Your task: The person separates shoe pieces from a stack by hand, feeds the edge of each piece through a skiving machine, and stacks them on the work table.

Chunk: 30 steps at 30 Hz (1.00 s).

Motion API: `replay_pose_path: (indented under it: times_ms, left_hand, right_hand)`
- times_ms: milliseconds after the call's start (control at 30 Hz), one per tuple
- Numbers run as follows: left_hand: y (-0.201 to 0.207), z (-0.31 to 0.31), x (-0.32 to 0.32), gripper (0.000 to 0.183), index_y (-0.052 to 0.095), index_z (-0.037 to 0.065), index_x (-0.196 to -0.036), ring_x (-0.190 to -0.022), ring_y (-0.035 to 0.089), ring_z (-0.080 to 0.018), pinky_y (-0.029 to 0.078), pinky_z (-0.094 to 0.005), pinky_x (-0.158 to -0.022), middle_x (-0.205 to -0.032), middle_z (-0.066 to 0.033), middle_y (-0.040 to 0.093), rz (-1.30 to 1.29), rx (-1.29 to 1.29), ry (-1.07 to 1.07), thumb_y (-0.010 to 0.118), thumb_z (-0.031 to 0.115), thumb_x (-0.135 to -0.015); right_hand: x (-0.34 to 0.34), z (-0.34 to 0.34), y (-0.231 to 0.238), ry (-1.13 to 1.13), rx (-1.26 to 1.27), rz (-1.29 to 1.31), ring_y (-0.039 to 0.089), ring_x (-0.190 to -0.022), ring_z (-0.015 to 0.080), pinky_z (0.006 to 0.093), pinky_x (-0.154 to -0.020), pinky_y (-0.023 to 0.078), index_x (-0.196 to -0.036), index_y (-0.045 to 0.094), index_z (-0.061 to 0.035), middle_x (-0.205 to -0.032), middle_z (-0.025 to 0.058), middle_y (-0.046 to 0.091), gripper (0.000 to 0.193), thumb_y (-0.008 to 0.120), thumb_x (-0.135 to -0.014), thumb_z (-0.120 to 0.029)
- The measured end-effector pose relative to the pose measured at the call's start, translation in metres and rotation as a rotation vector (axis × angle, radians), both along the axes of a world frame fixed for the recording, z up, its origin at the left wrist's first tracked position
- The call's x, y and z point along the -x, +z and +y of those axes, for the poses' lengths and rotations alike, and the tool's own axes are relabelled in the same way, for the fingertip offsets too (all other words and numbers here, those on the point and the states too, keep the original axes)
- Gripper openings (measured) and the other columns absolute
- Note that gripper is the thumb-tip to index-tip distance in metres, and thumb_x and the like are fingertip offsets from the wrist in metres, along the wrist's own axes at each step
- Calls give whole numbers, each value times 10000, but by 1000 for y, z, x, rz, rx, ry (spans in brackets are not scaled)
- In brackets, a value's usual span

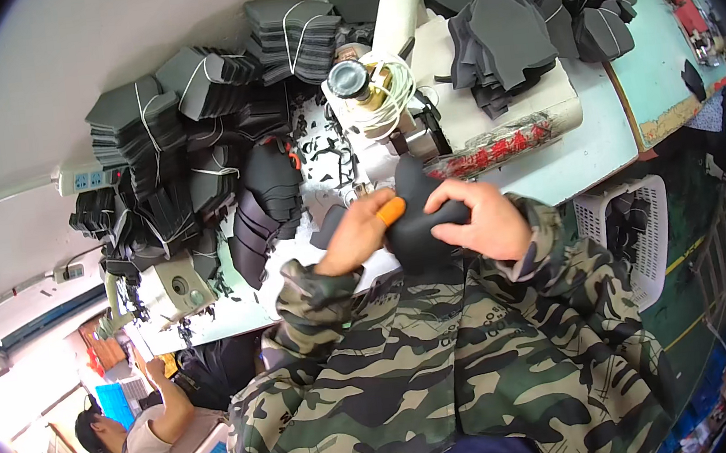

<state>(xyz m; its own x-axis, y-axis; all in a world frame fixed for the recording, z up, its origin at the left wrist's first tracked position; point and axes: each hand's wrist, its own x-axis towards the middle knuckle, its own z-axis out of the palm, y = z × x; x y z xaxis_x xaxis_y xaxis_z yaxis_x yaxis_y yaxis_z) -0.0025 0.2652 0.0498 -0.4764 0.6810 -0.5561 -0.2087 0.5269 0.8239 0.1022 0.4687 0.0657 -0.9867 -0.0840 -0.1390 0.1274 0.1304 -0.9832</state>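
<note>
In front of my jacket I hold a dark, curved foam piece [418, 243] between both hands. My left hand [354, 238] grips its left edge, with an orange finger cover [392, 212] on one finger. On the other side, my right hand [491, 224] pinches the piece between thumb and bent fingers. The upper tip of the foam stands up close to a cream industrial machine [444, 112], which carries a spool of pale thread [389, 100]. Beside my left hand, a row of overlapping dark molded pieces [267, 197] lies on the table.
Tied stacks of dark foam sheets [136, 131] line the table's back and left. Loose dark sheets [506, 30] lie on the machine. Black scraps [320, 151] litter the white tabletop. A white basket [652, 240] with dark pieces stands at right. Another person [150, 430] works at left.
</note>
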Motion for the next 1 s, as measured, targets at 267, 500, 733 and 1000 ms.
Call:
replay_pose_path:
  times_ms: [267, 500, 733, 1000]
  left_hand:
    - [19, -4, 49, 271, 587, -36, -922, -720, 576, -298, 434, -379, -683, -775, -207, 610, 345, 271, -206, 491, 217, -912]
    - [6, 16, 82, 276, 623, -33, -1020, -787, 606, -220, 463, -324, -767, -878, -166, 660, 379, 213, -432, 533, 205, -911]
    - [19, 49, 48, 260, 598, -29, -782, -437, 532, -161, 416, -313, -412, -536, -78, 534, 219, 227, -49, 524, 184, -911]
    - [-52, -72, 36, 214, 579, 97, -931, -647, 620, -388, 464, -495, -569, -694, -194, 622, 1033, 737, -45, 574, 304, -876]
  right_hand:
    - [5, -40, -19, -31, 271, -336, 651, -647, 133, 266, -597, 491, -1168, 557, 25, -769, 129, 685, 387, 638, -815, -112]
    - [6, -37, -5, -169, 191, -171, 662, -756, 175, 285, -644, 507, -1185, 548, 34, -1011, 189, 637, 439, 667, -820, -178]
    - [6, 12, -36, -519, 212, -115, 590, -691, 102, 261, -618, 485, -1021, 577, 67, -794, 125, 648, 281, 660, -819, -111]
    - [41, 92, 73, -497, -625, 717, 609, -959, 307, 355, -816, 485, -1034, 643, -8, -1044, 148, 642, 273, 573, -773, 30]
